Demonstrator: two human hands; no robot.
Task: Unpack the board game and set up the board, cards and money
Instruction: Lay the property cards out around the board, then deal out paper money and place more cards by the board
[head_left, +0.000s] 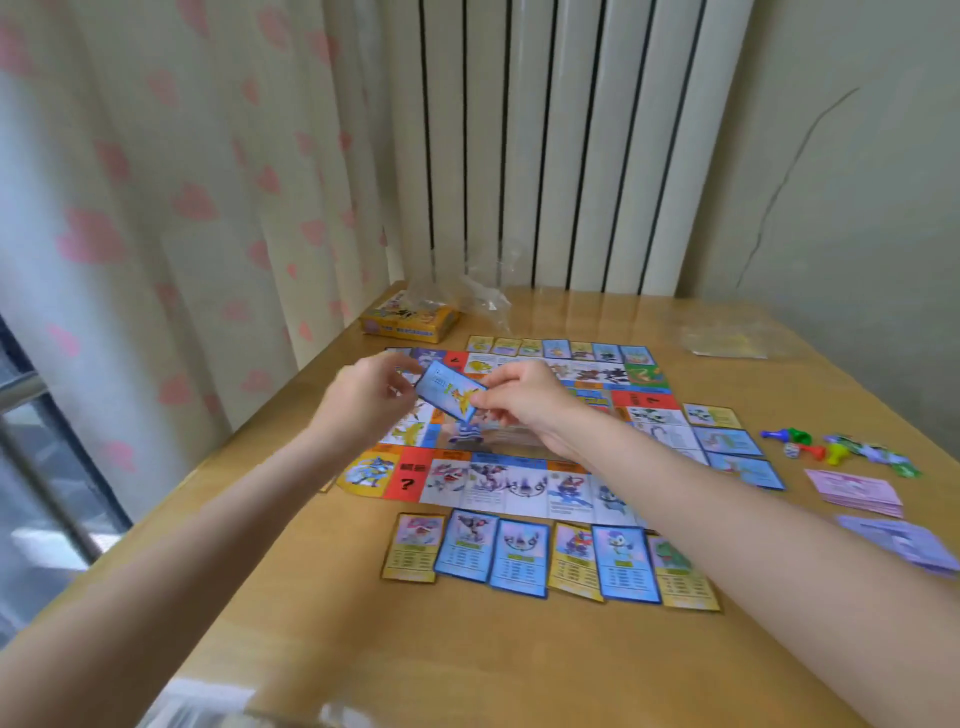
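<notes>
Soft daylight from the left window (31, 467), glare on the table (571, 312), blurred, bowed edges

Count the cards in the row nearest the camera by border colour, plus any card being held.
Yellow-bordered cards: 3
Blue-bordered cards: 3
Held blue card, pinched between left hand and right hand: 1
Total: 7

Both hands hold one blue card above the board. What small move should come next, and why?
Probably lay the blue card on the table along the board's left side. Card rows already lie along its far, near and right sides, while the left side shows none. Both the left hand and right hand pinch it now.
</notes>
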